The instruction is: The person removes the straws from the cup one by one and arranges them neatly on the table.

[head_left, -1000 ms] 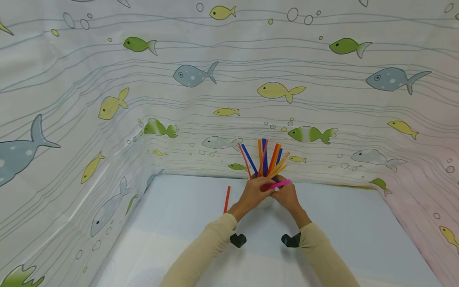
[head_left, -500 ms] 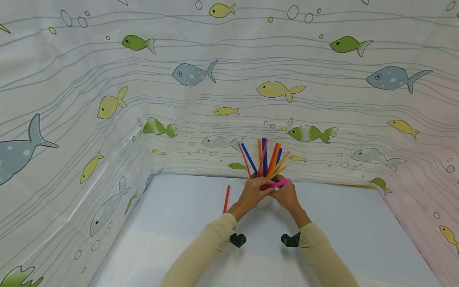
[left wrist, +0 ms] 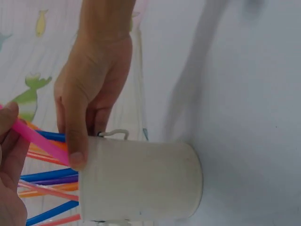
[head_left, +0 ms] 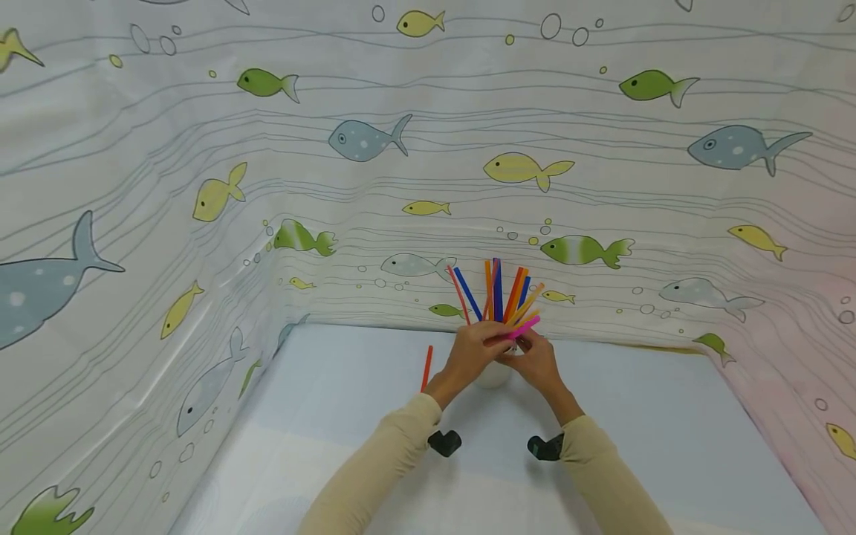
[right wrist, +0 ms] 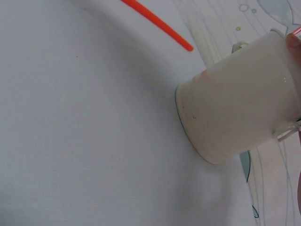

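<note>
A white pot (left wrist: 141,179) with small loop handles stands on the table, holding several blue, orange, red and purple drinking straws (head_left: 498,290). My left hand (head_left: 476,353) pinches a pink straw (left wrist: 40,141) at the pot's mouth; its lower end lies at the rim, right by the right thumb. My right hand (head_left: 538,362) grips the pot's rim, thumb on the outer wall in the left wrist view, and the other fingers are partly hidden behind. In the right wrist view only a fingertip (right wrist: 294,41) of the left hand shows at the rim.
A single red-orange straw (head_left: 427,368) lies on the white table (head_left: 354,379), left of the pot. Fish-patterned sheeting (head_left: 374,193) encloses the table at the back and sides. Dark camera mounts (head_left: 446,443) stick out below both wrists.
The pink straw has tilted more steeply, its free end moving up toward the other straws. Both hands have shifted slightly around the pot's rim. The head view has turned a little to the left.
</note>
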